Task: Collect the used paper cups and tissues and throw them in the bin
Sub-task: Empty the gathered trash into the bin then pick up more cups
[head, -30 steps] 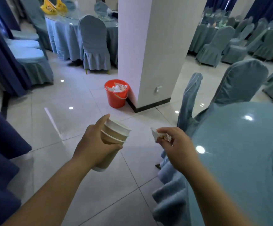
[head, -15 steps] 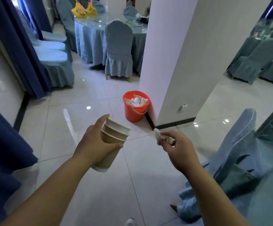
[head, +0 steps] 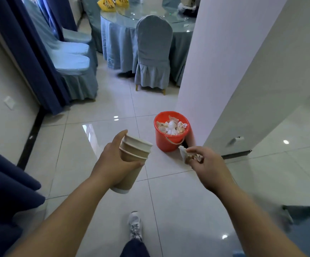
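My left hand (head: 113, 160) grips a stack of brown paper cups (head: 132, 158), tilted so the rims point up and right. My right hand (head: 208, 167) pinches a crumpled white tissue (head: 184, 154) between thumb and fingers. A red bucket (head: 166, 143) serving as the bin stands on the floor just beyond both hands, against the foot of a white pillar. It holds crumpled tissues and paper cups (head: 171, 127). The tissue in my right hand hangs close to the bucket's near right side.
A wide white pillar (head: 224, 71) rises right of the bucket. Behind it stand a round table with a blue cloth (head: 120, 43) and a covered chair (head: 153, 52). More covered chairs (head: 72, 67) and dark blue curtains (head: 30, 52) line the left wall. My shoe (head: 134, 226) is on the white tiles.
The view has come closer to the red bucket, which now sits just beyond my hands. The table and chair that were on the right have dropped out of sight. Both hands hold the same things.
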`<state>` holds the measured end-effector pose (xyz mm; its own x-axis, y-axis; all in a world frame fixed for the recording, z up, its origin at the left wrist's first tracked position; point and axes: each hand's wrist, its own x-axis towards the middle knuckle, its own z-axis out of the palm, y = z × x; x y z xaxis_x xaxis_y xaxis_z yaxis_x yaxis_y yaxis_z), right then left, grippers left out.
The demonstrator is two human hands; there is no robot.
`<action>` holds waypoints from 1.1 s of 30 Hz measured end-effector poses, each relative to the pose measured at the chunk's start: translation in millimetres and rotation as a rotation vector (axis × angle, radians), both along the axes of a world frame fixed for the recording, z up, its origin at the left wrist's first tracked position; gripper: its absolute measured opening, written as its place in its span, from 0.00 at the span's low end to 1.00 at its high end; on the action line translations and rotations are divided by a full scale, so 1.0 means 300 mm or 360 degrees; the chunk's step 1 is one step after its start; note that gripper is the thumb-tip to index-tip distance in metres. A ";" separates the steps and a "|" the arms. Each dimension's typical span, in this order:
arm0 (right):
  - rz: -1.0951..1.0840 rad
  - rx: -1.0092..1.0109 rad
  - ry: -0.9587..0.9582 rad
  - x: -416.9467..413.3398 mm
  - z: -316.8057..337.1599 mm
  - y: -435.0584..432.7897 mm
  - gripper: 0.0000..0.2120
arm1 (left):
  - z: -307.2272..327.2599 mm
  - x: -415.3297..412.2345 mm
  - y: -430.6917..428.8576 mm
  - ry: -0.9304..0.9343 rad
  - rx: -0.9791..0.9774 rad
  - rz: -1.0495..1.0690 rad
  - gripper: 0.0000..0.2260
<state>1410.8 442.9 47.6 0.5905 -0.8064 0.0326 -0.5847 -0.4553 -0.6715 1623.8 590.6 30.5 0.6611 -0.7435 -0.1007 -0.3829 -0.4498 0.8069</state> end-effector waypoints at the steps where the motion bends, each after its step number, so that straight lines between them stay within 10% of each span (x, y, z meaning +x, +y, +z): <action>1: -0.0010 0.0000 -0.0004 0.041 -0.008 -0.051 0.10 | -0.009 0.046 -0.055 0.0008 0.0000 -0.0002 0.41; 33: -0.0416 0.0660 0.0555 0.815 -0.661 -1.626 0.12 | -0.627 0.822 -1.923 0.0137 0.0865 -0.0372 0.43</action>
<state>1655.5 -44.8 -150.7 0.2902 -0.8303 -0.4758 -0.8597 -0.0078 -0.5108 1870.5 13.8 -157.6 0.4585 -0.6952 -0.5537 -0.4651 -0.7186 0.5171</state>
